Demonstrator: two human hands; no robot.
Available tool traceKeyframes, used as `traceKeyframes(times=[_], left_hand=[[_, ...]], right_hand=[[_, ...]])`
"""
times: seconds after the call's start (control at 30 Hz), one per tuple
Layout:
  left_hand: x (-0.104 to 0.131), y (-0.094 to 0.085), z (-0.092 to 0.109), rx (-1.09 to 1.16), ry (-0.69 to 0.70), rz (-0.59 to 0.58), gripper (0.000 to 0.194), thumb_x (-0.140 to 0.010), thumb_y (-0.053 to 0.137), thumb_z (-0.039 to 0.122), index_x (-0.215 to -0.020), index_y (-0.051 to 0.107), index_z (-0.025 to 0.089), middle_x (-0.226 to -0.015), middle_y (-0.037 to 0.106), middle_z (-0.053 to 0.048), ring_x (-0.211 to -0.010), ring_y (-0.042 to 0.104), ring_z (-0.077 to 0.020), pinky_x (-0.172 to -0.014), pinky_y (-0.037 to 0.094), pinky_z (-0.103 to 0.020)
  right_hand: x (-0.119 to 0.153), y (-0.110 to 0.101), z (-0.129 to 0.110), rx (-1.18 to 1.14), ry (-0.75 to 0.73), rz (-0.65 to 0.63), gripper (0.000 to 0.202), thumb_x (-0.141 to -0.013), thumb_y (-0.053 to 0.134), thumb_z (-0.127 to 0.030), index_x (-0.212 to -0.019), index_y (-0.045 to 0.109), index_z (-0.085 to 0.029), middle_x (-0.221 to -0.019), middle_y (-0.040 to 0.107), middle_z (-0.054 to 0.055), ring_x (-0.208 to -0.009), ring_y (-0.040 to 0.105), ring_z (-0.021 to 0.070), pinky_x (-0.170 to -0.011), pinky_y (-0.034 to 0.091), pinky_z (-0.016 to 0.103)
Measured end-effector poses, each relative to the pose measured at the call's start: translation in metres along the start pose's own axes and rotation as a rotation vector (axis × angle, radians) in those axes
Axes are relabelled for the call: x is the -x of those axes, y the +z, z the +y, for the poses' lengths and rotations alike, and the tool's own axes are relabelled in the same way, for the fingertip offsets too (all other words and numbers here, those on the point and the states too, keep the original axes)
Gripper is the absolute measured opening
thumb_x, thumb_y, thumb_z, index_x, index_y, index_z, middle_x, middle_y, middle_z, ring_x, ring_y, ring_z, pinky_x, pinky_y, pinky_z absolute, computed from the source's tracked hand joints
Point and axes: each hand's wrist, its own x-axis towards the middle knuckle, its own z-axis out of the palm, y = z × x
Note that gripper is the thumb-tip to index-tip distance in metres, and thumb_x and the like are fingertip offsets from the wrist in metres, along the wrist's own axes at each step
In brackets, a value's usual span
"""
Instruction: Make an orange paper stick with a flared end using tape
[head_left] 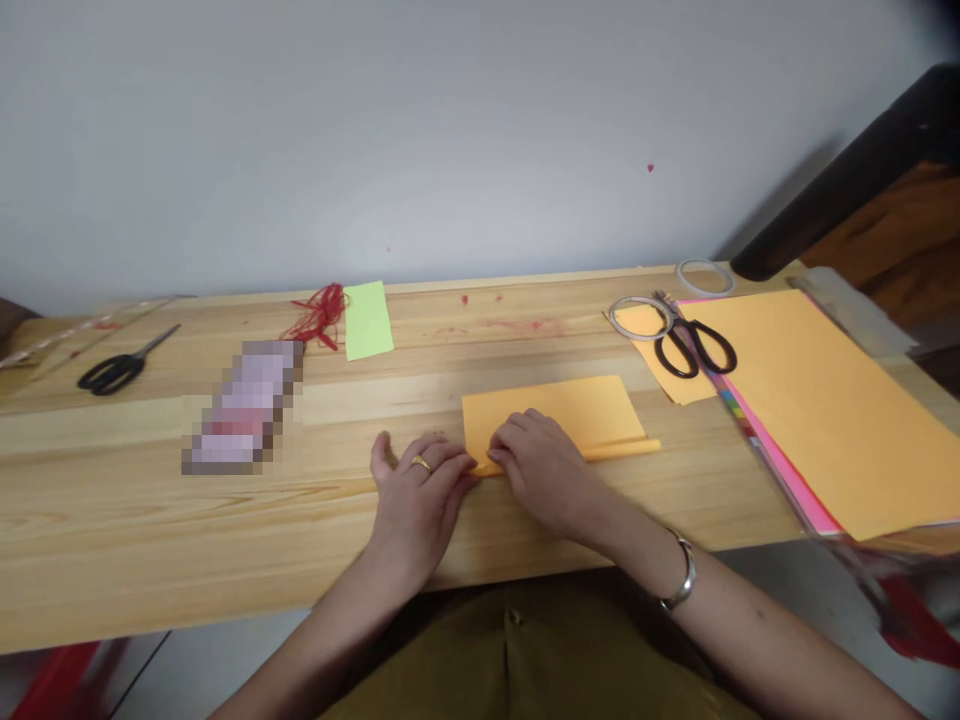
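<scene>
An orange paper sheet (559,410) lies flat on the wooden table (150,520), its near edge rolled into a thin tube (622,450). My left hand (416,495), wearing a gold ring, presses its fingertips on the left end of the roll. My right hand (544,465), with a silver bracelet on the wrist, lies over the roll just beside it, fingers curled down on the paper.
Black scissors (694,345) and tape rings (637,315) lie on orange paper at the right, next to a stack of coloured sheets (825,400). Another pair of scissors (116,370) is at the far left. Red thread (319,315) and a green note (367,320) sit near the wall.
</scene>
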Motion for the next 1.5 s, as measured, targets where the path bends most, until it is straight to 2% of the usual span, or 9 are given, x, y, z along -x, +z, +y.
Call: traceKeyframes(times=[0.07,0.17,0.3,0.53,0.67,0.87,1.03,1.23,1.5], left_hand=[[0.0,0.0,0.0,-0.008,0.019,-0.006,0.006,-0.084,0.059,0.024,-0.084,0.064,0.025,-0.09,0.072,0.0,-0.094,0.062,-0.022,-0.102,0.017,-0.052],[0.001,0.0,-0.001,-0.01,0.026,-0.005,0.007,-0.085,0.057,0.025,-0.085,0.065,0.025,-0.09,0.072,0.0,-0.094,0.062,-0.0221,-0.101,0.018,-0.053],[0.002,0.0,-0.001,-0.021,0.023,0.005,0.009,-0.085,0.058,0.024,-0.085,0.067,0.026,-0.09,0.072,0.0,-0.093,0.062,-0.0217,-0.101,0.018,-0.053],[0.0,-0.003,0.0,-0.045,0.032,-0.008,0.015,-0.085,0.055,0.024,-0.08,0.069,0.027,-0.088,0.072,-0.002,-0.091,0.063,-0.024,-0.098,0.021,-0.056],[0.0,-0.002,-0.006,-0.088,0.106,-0.002,0.014,-0.085,0.054,0.023,-0.085,0.067,0.026,-0.104,0.071,-0.007,-0.097,0.062,-0.0286,-0.096,0.024,-0.058],[0.003,0.004,-0.015,-0.136,0.171,-0.027,0.011,-0.082,0.057,0.022,-0.085,0.065,0.029,-0.104,0.072,-0.002,-0.121,0.049,-0.034,-0.099,0.018,-0.062],[0.004,0.006,-0.017,-0.154,0.195,0.003,0.009,-0.081,0.059,0.021,-0.085,0.064,0.027,-0.104,0.072,-0.002,-0.12,0.049,-0.0357,-0.097,0.02,-0.063],[0.004,0.006,-0.018,-0.162,0.211,0.014,0.009,-0.081,0.06,0.022,-0.087,0.063,0.027,-0.105,0.072,-0.002,-0.121,0.048,-0.0351,-0.098,0.02,-0.062],[0.004,0.005,-0.017,-0.175,0.213,-0.001,0.009,-0.082,0.058,0.022,-0.087,0.063,0.027,-0.107,0.071,-0.003,-0.122,0.048,-0.0348,-0.098,0.019,-0.061]], right_hand=[[0.001,-0.003,0.0,-0.005,-0.002,0.017,0.016,-0.09,0.048,-0.018,-0.086,0.063,-0.014,-0.091,0.063,0.006,-0.087,0.049,0.0184,-0.076,0.035,0.031],[0.005,-0.005,0.0,0.026,-0.118,-0.001,0.012,-0.089,0.053,-0.023,-0.093,0.063,-0.017,-0.096,0.062,0.005,-0.092,0.048,0.0196,-0.078,0.034,0.032],[0.009,0.001,0.001,0.163,-0.229,0.015,0.015,-0.09,0.051,-0.026,-0.088,0.062,-0.017,-0.093,0.06,0.006,-0.09,0.046,0.0208,-0.074,0.031,0.034],[0.011,0.005,0.001,0.274,-0.304,0.046,0.016,-0.092,0.043,-0.017,-0.087,0.058,-0.016,-0.09,0.058,0.007,-0.087,0.045,0.0215,-0.072,0.031,0.036],[0.012,-0.003,-0.004,0.316,-0.311,0.029,0.016,-0.093,0.04,-0.015,-0.091,0.056,-0.015,-0.092,0.057,0.008,-0.084,0.047,0.0206,-0.071,0.033,0.036],[0.013,-0.009,0.008,0.339,-0.242,-0.019,0.014,-0.092,0.042,-0.018,-0.091,0.056,-0.016,-0.093,0.059,0.008,-0.085,0.05,0.0206,-0.071,0.033,0.035],[0.027,-0.02,0.038,0.292,-0.148,-0.013,0.011,-0.09,0.051,-0.025,-0.087,0.057,-0.016,-0.089,0.061,0.006,-0.086,0.053,0.0184,-0.075,0.031,0.033],[0.047,-0.054,0.067,0.177,0.034,-0.068,0.014,-0.089,0.054,-0.027,-0.081,0.058,-0.016,-0.087,0.062,0.002,-0.083,0.055,0.0141,-0.079,0.031,0.031],[0.06,-0.077,0.097,0.164,0.13,-0.035,0.025,-0.091,0.049,-0.027,-0.07,0.059,-0.016,-0.078,0.061,0.003,-0.077,0.054,0.0148,-0.068,0.033,0.028]])
